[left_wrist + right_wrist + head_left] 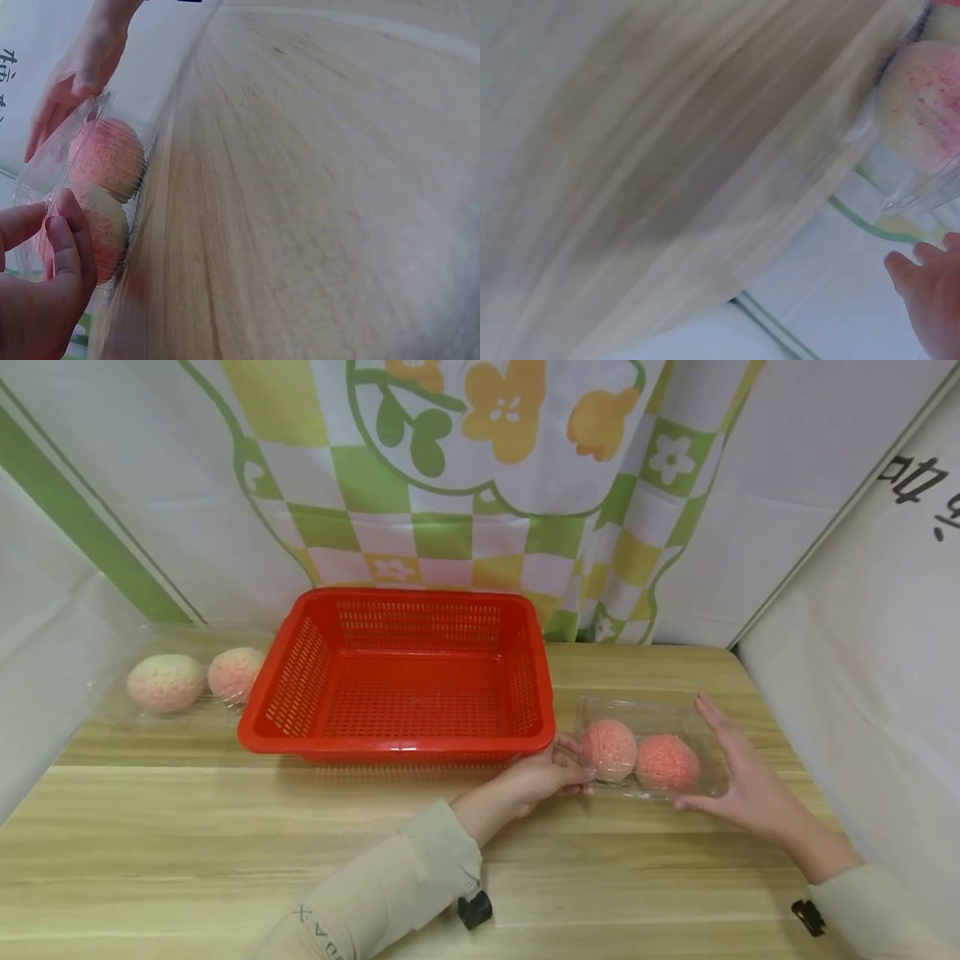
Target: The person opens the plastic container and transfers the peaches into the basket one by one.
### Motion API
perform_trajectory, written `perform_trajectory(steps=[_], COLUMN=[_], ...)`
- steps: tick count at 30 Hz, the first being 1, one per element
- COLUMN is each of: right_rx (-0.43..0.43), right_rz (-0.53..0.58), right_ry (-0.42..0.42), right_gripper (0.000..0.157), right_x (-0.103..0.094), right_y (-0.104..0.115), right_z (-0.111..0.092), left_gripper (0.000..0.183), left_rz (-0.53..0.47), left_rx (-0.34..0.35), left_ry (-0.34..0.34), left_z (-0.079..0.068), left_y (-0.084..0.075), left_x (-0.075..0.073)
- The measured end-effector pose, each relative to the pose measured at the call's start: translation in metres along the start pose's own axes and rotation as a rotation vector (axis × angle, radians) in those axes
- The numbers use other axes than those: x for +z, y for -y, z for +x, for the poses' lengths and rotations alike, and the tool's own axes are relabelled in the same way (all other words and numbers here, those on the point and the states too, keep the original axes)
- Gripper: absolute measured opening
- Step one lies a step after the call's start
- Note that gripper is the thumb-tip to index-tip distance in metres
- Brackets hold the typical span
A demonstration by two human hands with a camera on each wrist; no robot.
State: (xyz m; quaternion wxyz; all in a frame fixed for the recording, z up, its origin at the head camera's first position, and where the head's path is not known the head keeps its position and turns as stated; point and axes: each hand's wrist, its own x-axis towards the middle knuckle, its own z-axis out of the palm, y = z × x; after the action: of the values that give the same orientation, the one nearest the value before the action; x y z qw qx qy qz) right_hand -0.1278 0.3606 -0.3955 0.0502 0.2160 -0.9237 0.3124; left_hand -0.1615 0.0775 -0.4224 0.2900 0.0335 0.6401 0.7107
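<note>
On the right of the table in the head view, a clear plastic clamshell box (pixel 637 708) contains two pink peaches, a left peach (pixel 609 750) and a right peach (pixel 667 763). My left hand (pixel 542 777) pinches the box's near left edge between thumb and fingertips, plainly seen in the left wrist view, where the hand (pixel 49 277) covers part of the paler peach (pixel 105 225). Around the box's right end my right hand (pixel 750 785) is spread, thumb at the front and fingers behind. In the right wrist view its fingers (pixel 922 262) are extended beside the plastic.
A red slotted basket (pixel 397 745) stands at the middle back, just left of the box. Further left, a second clear box (pixel 112 697) holds two paler peaches (pixel 166 682), partly behind the basket. A patterned curtain (pixel 442 539) hangs behind; white walls flank the wooden table (pixel 225 843).
</note>
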Motion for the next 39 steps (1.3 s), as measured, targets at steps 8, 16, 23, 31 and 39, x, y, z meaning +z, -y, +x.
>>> perform_trajectory(steps=[8,16,23,31,39], right_rx=[0.087,0.117,0.100,0.083,-0.014], right_rz=[-0.007,-0.040,-0.083,-0.203,-0.327], right_ry=[0.074,0.111,0.112,0.107,0.031], right_gripper=[0.128,0.115,0.107,0.103,0.095], right_x=[0.0022,0.0023,0.0011,-0.0008,-0.0046], right_y=[-0.0086,-0.0092,-0.0098,-0.0081,-0.0099], right_z=[-0.0065,-0.0085,-0.0087,-0.0060,-0.0056], left_gripper=[0.031,0.030,0.031,0.030,0.030], left_rz=[0.012,0.065,0.051,0.065,0.075], left_rx=[0.016,0.020,0.028,0.034,0.044], left_ry=[0.052,0.093,0.108,0.103,0.106], left_z=[0.0004,-0.0002,0.0021,0.0027,-0.0020], left_y=[-0.0008,-0.0047,-0.0026,-0.0020,-0.0025], left_x=[-0.0016,-0.0035,-0.0045,-0.0059,-0.0040])
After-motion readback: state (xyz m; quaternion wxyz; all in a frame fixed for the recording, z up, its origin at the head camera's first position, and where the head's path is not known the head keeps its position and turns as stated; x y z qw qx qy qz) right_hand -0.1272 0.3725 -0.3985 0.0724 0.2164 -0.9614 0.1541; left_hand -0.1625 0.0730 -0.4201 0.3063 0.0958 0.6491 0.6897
